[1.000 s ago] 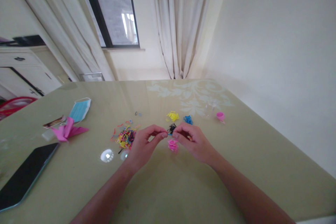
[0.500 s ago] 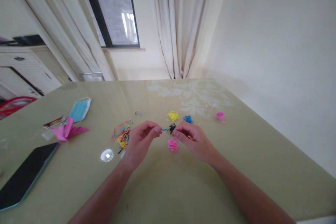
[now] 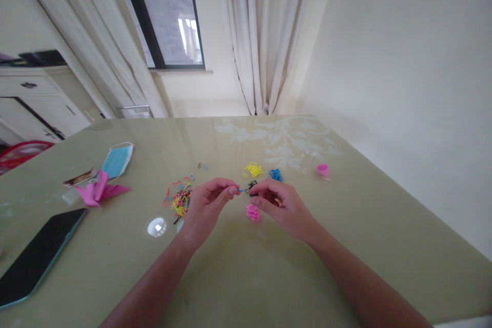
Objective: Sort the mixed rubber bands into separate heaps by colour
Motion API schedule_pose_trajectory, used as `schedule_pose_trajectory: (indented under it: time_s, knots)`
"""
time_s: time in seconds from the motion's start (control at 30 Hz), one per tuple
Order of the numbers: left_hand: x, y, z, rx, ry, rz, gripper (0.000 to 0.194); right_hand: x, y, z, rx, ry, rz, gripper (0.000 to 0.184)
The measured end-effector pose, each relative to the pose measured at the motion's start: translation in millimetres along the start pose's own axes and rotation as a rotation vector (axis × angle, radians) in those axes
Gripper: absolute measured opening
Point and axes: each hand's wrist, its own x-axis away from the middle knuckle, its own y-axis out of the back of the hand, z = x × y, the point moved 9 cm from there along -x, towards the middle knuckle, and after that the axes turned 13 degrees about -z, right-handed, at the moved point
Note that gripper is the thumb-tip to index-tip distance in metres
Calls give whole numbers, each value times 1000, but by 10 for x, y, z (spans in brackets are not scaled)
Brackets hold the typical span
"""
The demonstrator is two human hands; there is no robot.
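Observation:
My left hand (image 3: 207, 205) and my right hand (image 3: 280, 205) meet above the table, both pinched on a small blue rubber band (image 3: 241, 190) stretched between their fingertips. Just behind the fingertips lies a small black pile of bands (image 3: 252, 184). A pink pile (image 3: 253, 212) sits below my right hand. A yellow pile (image 3: 253, 169) and a blue pile (image 3: 275, 175) lie farther back. A mixed heap of coloured bands (image 3: 180, 200) lies to the left of my left hand.
The green glass-topped table (image 3: 238, 277) also carries a blue face mask (image 3: 116, 160), pink folded paper (image 3: 98, 190), a dark tablet (image 3: 36, 256) at the front left and a small pink cap (image 3: 323, 168) at the back right. A wall runs along the right.
My hands drew slightly apart with the blue band showing between them, then closed in again; my right fingertips now meet the band near my left.

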Motion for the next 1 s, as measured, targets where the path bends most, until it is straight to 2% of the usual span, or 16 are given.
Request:
schedule_pose_trajectory:
  time_s: [0.13, 0.33, 0.57, 0.67, 0.73, 0.8, 0.9, 1.0]
  knots:
    - [27, -65, 18, -18, -7, 38, 25, 16, -11, 50, 19, 38, -13, 25]
    - [48, -83, 26, -138, -98, 59, 18, 28, -13, 93, 65, 57, -23, 32]
    - [97, -141, -18, -223, -174, 101, 19, 21, -32, 106, 115, 99, -29, 26]
    - [16, -76, 27, -254, -174, 73, 26, -33, 54, 63, 124, 113, -79, 24]
    - [-97, 61, 94, -324, -163, 5, 32, -103, 197, -13, 112, 96, -159, 24]
    - [-215, 244, 170, -504, -162, -69, 35, -184, 391, -131, 103, 59, -267, 26]
    - [-311, 435, 228, -1003, -263, -80, 35, -286, 674, -322, 128, 21, -419, 31]
    - [-333, 598, 299, -1419, -254, -76, 42, -347, 845, -471, 274, 39, -508, 34]
